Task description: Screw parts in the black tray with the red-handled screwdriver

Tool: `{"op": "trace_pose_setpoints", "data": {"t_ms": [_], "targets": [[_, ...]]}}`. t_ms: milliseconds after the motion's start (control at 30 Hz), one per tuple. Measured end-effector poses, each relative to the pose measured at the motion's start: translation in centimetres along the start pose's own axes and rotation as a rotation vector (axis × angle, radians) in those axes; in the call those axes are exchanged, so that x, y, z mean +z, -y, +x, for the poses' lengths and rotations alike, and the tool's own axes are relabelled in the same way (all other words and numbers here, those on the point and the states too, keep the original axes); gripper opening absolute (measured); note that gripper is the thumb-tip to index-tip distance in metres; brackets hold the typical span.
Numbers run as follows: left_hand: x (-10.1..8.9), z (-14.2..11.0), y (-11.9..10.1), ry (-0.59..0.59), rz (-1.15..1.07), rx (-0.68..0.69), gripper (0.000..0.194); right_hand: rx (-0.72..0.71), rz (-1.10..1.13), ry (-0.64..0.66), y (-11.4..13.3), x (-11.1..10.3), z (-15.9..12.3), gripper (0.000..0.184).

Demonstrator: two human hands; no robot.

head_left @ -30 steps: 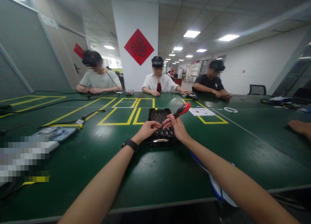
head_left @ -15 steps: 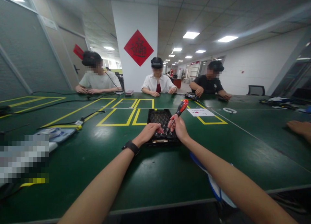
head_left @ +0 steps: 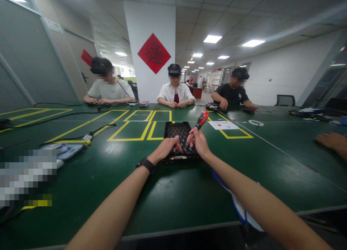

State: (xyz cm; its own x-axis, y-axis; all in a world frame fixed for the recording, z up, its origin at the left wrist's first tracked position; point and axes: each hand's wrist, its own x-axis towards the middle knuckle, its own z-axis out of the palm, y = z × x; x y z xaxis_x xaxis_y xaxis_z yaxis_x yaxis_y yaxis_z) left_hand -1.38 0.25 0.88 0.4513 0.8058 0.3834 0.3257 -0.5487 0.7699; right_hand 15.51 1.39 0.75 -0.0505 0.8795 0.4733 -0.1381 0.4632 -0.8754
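A black case (head_left: pixel 179 128) with rows of small raised shapes inside lies on the green table in front of me. My right hand (head_left: pixel 201 143) is closed around a screwdriver (head_left: pixel 202 119) with a red and black handle. The handle leans up and to the right, and the metal shaft slopes down into the case, its tip near the fingers of my left hand. My left hand (head_left: pixel 168 147), a black band on its wrist, reaches over the case's left side with its fingers curled down inside. What those fingers hold, if anything, is too small to make out.
Yellow tape (head_left: pixel 130 138) marks rectangles on the green table (head_left: pixel 108 185). A printed sheet (head_left: pixel 223 125) and a white ring (head_left: pixel 256 123) lie to the right. Cables and a blue-white pouch (head_left: pixel 65 150) are at left. Three people sit opposite; another person's hand (head_left: pixel 332 139) rests at right.
My hands, the screwdriver and the case hold nearly the same place. Opposite me, the person in the middle has brought both hands together. The view has shifted very slightly.
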Motion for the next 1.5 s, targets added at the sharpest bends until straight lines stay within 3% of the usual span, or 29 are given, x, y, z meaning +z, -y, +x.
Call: {"op": "trace_pose_setpoints", "data": {"t_ms": [333,733,933,1100,1500], "targets": [[0.1,0.0,0.2,0.042,0.001,-0.015,0.070,0.005,0.000,0.030,0.1,0.1,-0.2,0.038],[0.0,-0.1,0.1,0.036,0.017,0.013,0.069,0.026,0.095,-0.040,-0.1,-0.3,0.3,0.037],[0.2,0.2,0.8,0.004,0.063,-0.002,0.056,0.028,0.114,0.007,0.2,-0.3,0.1,0.029],[0.1,0.3,1.4,0.101,0.209,0.109,0.031,0.012,0.132,-0.022,0.0,-0.4,0.3,0.025],[-0.6,0.2,1.4,0.254,0.238,0.117,0.023,0.030,0.154,-0.090,-0.4,-0.5,0.5,0.025]]}}
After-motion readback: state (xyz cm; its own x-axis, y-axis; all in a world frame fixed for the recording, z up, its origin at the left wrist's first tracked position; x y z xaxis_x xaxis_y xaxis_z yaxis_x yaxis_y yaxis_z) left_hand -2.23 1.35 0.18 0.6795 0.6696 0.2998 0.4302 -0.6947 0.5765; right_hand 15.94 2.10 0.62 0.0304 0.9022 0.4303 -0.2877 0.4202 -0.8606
